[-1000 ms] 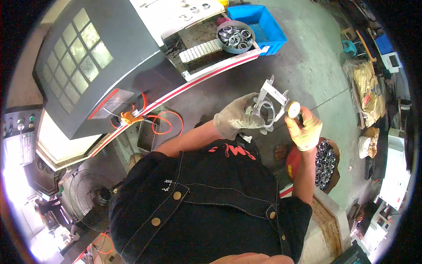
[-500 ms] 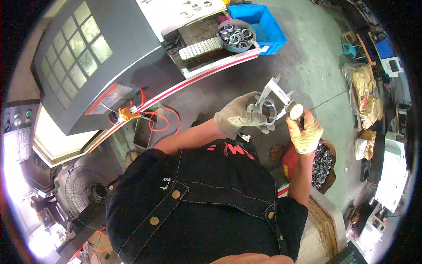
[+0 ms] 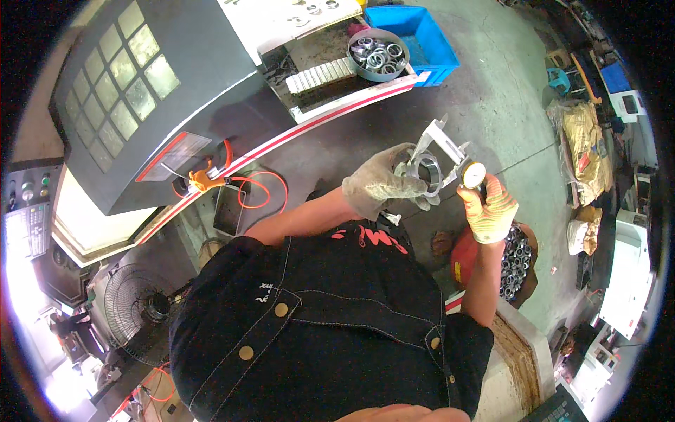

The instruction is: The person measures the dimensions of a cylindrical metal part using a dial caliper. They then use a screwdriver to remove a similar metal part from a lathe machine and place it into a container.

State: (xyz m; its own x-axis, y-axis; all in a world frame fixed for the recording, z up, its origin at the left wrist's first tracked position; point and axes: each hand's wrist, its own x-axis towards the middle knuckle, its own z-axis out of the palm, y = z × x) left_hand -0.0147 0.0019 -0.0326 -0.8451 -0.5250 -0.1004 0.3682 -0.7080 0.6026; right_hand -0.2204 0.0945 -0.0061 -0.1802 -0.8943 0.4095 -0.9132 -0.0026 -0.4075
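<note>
My left hand (image 3: 383, 179), in a grey work glove, is closed around a shiny metal ring (image 3: 430, 174) in front of my chest. My right hand (image 3: 492, 211), in a yellow and orange striped glove, grips a dial caliper (image 3: 444, 144) near its round dial. The caliper's jaws reach over to the ring at its far side; whether both jaws touch it I cannot tell.
A round pan (image 3: 358, 67) of metal rings stands on the machine ledge, beside a row of stacked rings (image 3: 320, 77) and a blue bin (image 3: 439, 56). Near my right forearm is a red tub (image 3: 464, 257) of rings. An orange hose (image 3: 271, 184) hangs at left.
The ring and the caliper have shifted only very slightly upward and to the left. Both hands keep their hold.
</note>
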